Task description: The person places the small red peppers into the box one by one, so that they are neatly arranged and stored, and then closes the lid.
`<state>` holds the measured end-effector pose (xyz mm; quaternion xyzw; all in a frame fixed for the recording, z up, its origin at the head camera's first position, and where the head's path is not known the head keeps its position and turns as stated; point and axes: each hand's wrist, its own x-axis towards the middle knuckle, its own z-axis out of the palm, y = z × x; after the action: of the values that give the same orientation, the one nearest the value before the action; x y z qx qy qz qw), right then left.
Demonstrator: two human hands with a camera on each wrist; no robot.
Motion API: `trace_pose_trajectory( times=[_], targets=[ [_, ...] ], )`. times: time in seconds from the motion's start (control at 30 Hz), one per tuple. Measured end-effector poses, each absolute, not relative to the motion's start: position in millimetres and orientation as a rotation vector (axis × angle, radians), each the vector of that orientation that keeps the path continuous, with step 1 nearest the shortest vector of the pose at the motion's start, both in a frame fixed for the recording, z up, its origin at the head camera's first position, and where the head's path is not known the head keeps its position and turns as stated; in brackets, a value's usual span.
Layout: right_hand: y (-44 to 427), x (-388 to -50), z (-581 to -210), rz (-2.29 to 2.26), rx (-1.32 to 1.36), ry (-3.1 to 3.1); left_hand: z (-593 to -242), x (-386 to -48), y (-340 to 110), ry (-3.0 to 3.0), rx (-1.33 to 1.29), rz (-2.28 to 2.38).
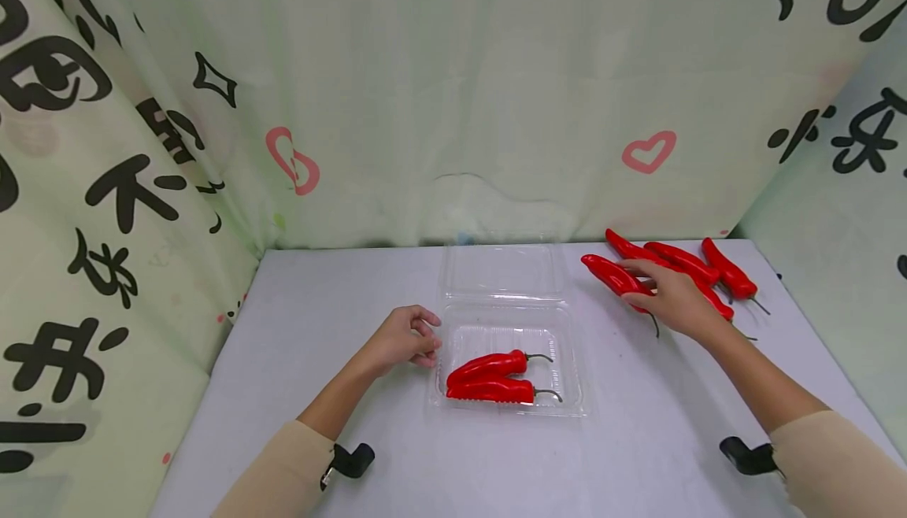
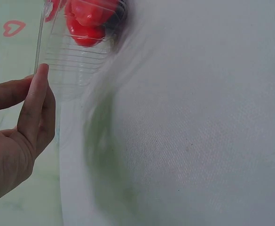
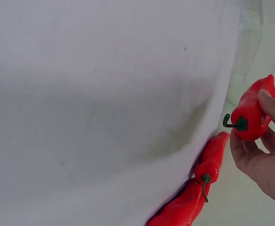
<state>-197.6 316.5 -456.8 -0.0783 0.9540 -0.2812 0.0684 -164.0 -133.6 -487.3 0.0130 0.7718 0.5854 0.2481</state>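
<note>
My right hand (image 1: 669, 297) grips a red chili pepper (image 1: 615, 274) by its body, thumb on one side and fingers on the other. In the right wrist view that pepper (image 3: 254, 108) shows its curved green stem. At the left edge of a clear plastic box (image 1: 577, 345), my left hand (image 1: 402, 338) pinches the rim between thumb and fingers. Two red peppers (image 1: 489, 366) lie side by side inside the box, stems to the right. The left wrist view shows the left hand (image 2: 22, 117) at the box's thin edge (image 2: 39, 37).
Several more red peppers (image 1: 730, 270) lie in a loose group at the table's back right, just beyond the right hand. The box's clear lid (image 1: 503, 270) lies folded open toward the back. A printed curtain (image 1: 453, 109) hangs behind the white table (image 1: 340, 282).
</note>
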Motion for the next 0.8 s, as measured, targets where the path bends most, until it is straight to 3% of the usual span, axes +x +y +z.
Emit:
trace_pose_trajectory(
  times=[0.8],
  targets=[
    [276, -189, -420, -0.912, -0.47, 2.865, -487, -165, -133, 2.105, 0.007, 1.59]
  ],
)
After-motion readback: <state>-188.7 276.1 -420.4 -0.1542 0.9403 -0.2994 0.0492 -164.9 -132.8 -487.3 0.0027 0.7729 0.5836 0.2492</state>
